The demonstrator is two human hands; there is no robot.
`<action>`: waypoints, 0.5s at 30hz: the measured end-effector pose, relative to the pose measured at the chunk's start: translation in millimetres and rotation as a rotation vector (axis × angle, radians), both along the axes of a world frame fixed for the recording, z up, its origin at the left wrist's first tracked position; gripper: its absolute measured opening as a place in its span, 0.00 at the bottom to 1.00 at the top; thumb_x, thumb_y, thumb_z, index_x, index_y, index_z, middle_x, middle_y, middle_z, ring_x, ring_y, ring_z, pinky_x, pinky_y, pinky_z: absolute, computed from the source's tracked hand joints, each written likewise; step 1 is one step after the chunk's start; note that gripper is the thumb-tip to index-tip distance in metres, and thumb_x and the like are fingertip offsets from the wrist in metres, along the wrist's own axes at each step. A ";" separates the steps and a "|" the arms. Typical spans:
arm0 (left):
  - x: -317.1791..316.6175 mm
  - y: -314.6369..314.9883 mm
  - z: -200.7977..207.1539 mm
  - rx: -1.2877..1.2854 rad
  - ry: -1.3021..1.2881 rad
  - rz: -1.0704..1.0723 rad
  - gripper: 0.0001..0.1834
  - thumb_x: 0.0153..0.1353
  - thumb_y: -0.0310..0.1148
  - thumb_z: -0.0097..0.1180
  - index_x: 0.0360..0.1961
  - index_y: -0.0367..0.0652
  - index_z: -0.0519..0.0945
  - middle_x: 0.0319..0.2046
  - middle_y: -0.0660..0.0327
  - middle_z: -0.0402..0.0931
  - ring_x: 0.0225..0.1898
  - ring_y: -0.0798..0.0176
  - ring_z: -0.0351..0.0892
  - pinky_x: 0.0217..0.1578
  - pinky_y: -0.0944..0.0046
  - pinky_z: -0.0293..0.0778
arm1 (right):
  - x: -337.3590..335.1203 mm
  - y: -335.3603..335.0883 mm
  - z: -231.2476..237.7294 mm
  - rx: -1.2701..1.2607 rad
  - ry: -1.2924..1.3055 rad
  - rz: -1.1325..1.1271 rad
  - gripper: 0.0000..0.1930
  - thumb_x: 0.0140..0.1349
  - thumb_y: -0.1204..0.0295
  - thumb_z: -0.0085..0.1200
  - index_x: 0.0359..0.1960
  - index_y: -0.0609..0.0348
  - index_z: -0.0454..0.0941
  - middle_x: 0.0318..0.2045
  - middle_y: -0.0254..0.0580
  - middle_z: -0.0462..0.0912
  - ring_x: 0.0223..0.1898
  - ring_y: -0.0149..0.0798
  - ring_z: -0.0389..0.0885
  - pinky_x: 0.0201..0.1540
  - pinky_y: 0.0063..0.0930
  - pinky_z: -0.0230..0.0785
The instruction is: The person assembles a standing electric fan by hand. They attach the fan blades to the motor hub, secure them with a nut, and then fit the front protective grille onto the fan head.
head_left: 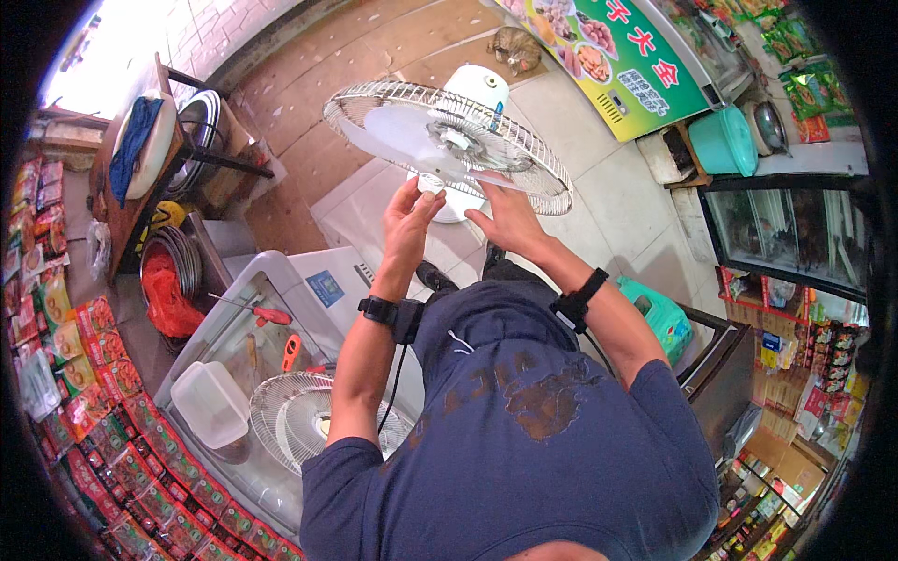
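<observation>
Navy cloth is covering the person's torso nearest, while at left a loose wire guard, a plastic tub and a red-handled screwdriver are lying on a white chest freezer. Farther out, the left hand is pinching a small white cap between thumb and fingertips, just on the near side of the electric fan. The right hand is reaching in beside it, thumb spread, fingers partly hidden, so I cannot tell whether it is gripping. Bare blades are sitting against the rear wire guard. The cap is looking light, stiff and easy to drop, best held by its rim; the fan is seeming top-heavy, its wires bendable, so the motor housing is offering the sounder hold. Farthest, a cat is curling on the floor.
</observation>
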State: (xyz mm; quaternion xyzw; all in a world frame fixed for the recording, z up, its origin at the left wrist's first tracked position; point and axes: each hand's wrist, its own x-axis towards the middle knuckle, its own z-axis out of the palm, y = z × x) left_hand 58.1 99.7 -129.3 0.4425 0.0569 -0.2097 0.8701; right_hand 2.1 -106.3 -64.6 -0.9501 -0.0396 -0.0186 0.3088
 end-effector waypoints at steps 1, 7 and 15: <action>2.1 -3.2 0.7 -0.005 0.002 0.000 0.24 0.74 0.25 0.60 0.68 0.32 0.73 0.56 0.53 0.82 0.55 0.57 0.85 0.60 0.56 0.83 | 6.7 -0.3 -4.6 0.036 0.023 0.002 0.35 0.65 0.62 0.67 0.72 0.59 0.70 0.68 0.59 0.75 0.65 0.57 0.76 0.68 0.46 0.69; 8.2 -11.3 2.5 -0.017 -0.003 0.024 0.23 0.73 0.26 0.62 0.66 0.31 0.75 0.54 0.53 0.83 0.53 0.58 0.87 0.58 0.58 0.84 | 33.5 -3.3 -23.1 0.249 0.119 -0.032 0.36 0.67 0.62 0.64 0.75 0.56 0.67 0.66 0.57 0.78 0.65 0.55 0.79 0.67 0.45 0.72; 14.9 -12.1 4.3 0.044 0.025 0.019 0.22 0.74 0.31 0.62 0.64 0.31 0.77 0.53 0.51 0.84 0.51 0.56 0.88 0.55 0.58 0.86 | 48.1 3.4 -27.1 0.470 0.115 -0.093 0.31 0.67 0.63 0.65 0.71 0.58 0.73 0.61 0.56 0.83 0.60 0.51 0.84 0.62 0.41 0.76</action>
